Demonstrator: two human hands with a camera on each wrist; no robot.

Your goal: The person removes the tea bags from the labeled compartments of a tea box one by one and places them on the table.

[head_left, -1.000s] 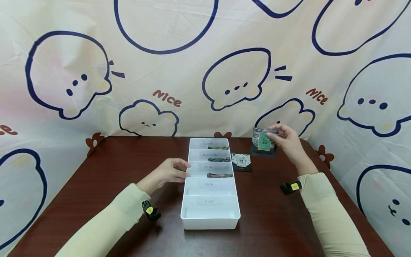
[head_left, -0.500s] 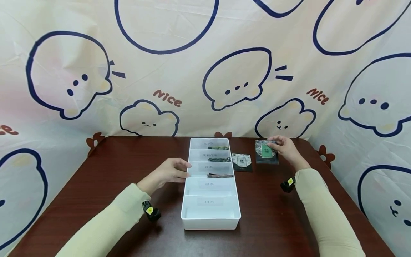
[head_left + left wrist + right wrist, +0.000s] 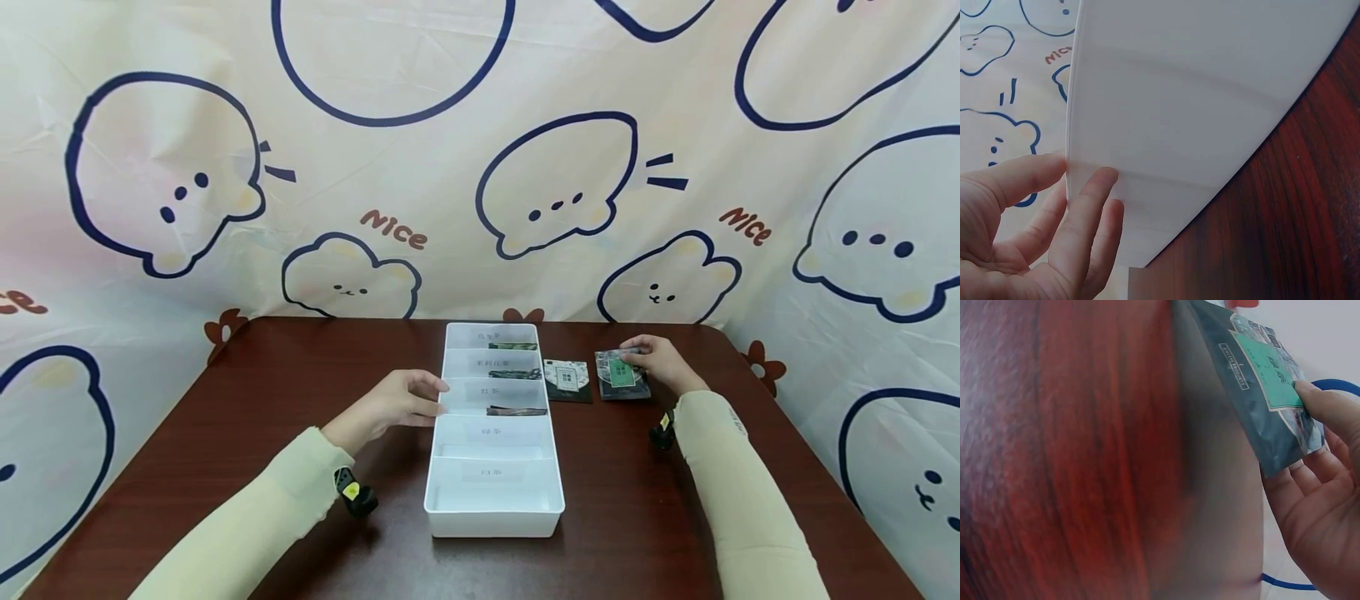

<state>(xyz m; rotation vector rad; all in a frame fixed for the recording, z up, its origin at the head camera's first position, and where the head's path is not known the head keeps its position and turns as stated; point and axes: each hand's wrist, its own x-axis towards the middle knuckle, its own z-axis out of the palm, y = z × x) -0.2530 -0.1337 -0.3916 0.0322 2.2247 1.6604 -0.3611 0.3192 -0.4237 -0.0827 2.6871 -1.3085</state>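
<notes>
Thumb in front and fingers behind, the right hand pinches a flat, dark square packet with a bright green label by its far right part; I find the packet just above or on the table, right of the tray. I cannot tell from here whether its lower edge touches. The left hand has its fingers loosely apart, tips touching the rim and outer wall of a long white plastic tray with five compartments.

Between the tray and the green-labelled packet, I see a dark square packet with a pale label lying in the way, just beside both. The dark red-brown wood-grain table runs back to a cream cloth backdrop with blue cartoon outlines.

In the farthest three compartments I get only narrow strips of their dark or greenish contents. The small printing stays too faint for me to read. My left wrist view is mostly tray wall; my right one cuts off part of the hand.
</notes>
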